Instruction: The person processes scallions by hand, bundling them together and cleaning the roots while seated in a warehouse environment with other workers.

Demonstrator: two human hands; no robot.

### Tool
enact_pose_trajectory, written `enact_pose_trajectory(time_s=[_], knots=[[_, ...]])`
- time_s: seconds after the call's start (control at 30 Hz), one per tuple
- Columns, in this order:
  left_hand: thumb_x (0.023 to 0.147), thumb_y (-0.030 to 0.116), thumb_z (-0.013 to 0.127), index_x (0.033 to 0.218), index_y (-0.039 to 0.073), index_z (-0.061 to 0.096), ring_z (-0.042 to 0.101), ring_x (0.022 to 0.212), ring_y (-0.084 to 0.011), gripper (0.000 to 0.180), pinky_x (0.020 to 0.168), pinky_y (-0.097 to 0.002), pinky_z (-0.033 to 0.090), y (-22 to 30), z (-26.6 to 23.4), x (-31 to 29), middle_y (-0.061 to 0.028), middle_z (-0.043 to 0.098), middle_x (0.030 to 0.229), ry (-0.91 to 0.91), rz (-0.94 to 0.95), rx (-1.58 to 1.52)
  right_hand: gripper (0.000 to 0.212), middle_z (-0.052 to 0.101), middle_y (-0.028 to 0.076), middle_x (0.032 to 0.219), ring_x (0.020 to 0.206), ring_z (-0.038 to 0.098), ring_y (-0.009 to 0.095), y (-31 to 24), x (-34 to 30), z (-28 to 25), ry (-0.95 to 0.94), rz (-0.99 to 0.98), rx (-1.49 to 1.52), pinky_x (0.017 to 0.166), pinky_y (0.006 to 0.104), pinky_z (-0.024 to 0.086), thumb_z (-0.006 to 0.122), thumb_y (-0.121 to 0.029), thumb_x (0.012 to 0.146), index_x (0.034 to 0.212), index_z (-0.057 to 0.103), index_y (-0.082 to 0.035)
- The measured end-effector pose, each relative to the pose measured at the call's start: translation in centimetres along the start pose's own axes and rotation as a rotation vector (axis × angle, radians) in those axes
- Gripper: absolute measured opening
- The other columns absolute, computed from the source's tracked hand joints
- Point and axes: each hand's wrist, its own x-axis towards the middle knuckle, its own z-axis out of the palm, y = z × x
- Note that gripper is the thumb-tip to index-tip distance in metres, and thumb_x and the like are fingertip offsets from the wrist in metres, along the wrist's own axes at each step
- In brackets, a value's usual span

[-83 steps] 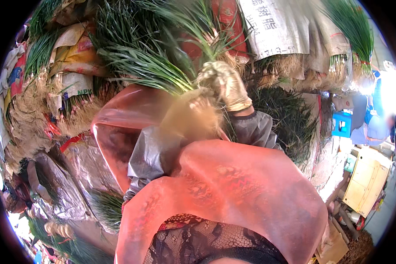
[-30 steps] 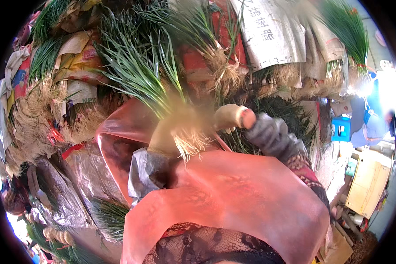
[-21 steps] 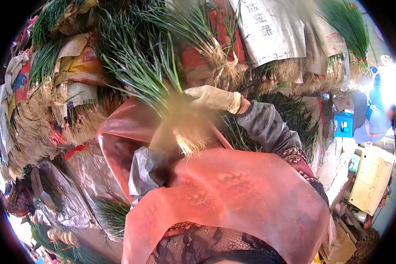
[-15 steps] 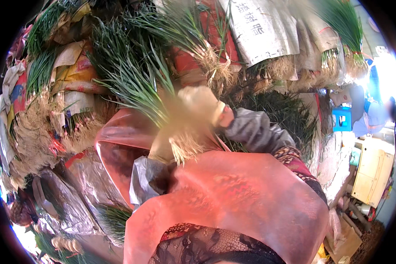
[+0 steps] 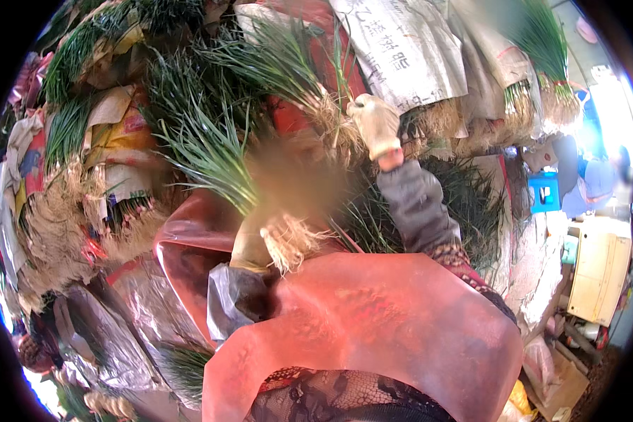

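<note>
A bunch of green onions [image 5: 218,158] is gripped at the root end by the gloved left hand [image 5: 252,246], over the red apron [image 5: 373,330], roots [image 5: 288,243] hanging down; the gloved right hand [image 5: 376,126] is closed on a second bunch [image 5: 295,77] in the stacked pile, near its roots.

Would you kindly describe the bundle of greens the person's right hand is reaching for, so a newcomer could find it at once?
Start at the big red apron in the lower middle and follow the grey sleeve up to the gloved right hand. Just left of that glove lies the bundle of greens, leaves fanning up-left. Unlike its neighbours, its pale tangled root end meets the glove.
</note>
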Motion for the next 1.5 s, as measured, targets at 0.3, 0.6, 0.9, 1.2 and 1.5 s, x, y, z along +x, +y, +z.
enact_pose_trajectory(time_s=[0.3, 0.6, 0.9, 1.2, 1.5], knots=[[0.089, 0.02, 0.058, 0.111, -0.008, 0.059, 0.065, 0.092, -0.0255, 0.036, 0.085, -0.0407, 0.054, -0.5, -0.9, 4.9, -0.0164, 0.066, 0.1, -0.102, -0.117, 0.042, 0.035, 0.067, 0.012, 0.087, 0.073, 0.062, 0.02, -7.7, -8.1, -1.4, -0.188, 0.307, 0.849, 0.065, 0.0331, 0.05, 0.063, -0.036, 0.09, 0.093, 0.067, -0.002], [0.085, 0.012, 0.062, 0.097, -0.003, 0.064, 0.062, 0.071, -0.0152, 0.019, 0.064, -0.0288, 0.053, -0.8, -5.8, 5.6, -0.0065, 0.064, 0.08, 0.182, -0.036, 0.189, 0.026, 0.069, 0.008, 0.09, 0.083, 0.064, 0.017, -7.8, -7.8, 4.6, -0.617, 0.199, 1.082, 0.075, 0.0288, 0.049, 0.062, -0.026, 0.091, 0.097, 0.068, -0.001], [0.084, 0.015, 0.064, 0.097, 0.006, 0.06, 0.064, 0.081, -0.0229, 0.016, 0.075, -0.0368, 0.056, 1.6, 1.3, 0.7, -0.01, 0.064, 0.089, -0.004, -0.03, -0.042, 0.034, 0.066, 0.018, 0.079, 0.078, 0.065, 0.034, -3.5, -9.8, 5.8, -0.059, 0.14, -0.032, 0.069, 0.0412, 0.051, 0.066, -0.038, 0.082, 0.094, 0.064, -0.006], [0.084, 0.017, 0.063, 0.103, 0.007, 0.061, 0.062, 0.087, -0.0211, 0.021, 0.077, -0.035, 0.055, 2.4, 3.1, -0.3, -0.0106, 0.066, 0.1, 0.001, -0.059, -0.124, 0.028, 0.067, 0.018, 0.105, 0.1, 0.066, 0.028, 0.1, -17.2, 1.4, -1.573, -0.164, -0.448, 0.08, 0.0394, 0.054, 0.061, -0.028, 0.082, 0.102, 0.071, -0.012], [0.084, 0.015, 0.062, 0.097, 0.002, 0.061, 0.065, 0.088, -0.0237, 0.019, 0.083, -0.0345, 0.054, 2.1, -2.3, 0.1, -0.0128, 0.065, 0.097, 0.04, -0.117, -0.015, 0.025, 0.065, 0.008, 0.106, 0.1, 0.06, 0.015, -10.6, -6.6, 2.8, -0.847, -0.243, 1.224, 0.09, 0.029, 0.046, 0.054, -0.017, 0.093, 0.109, 0.064, 0.0]])
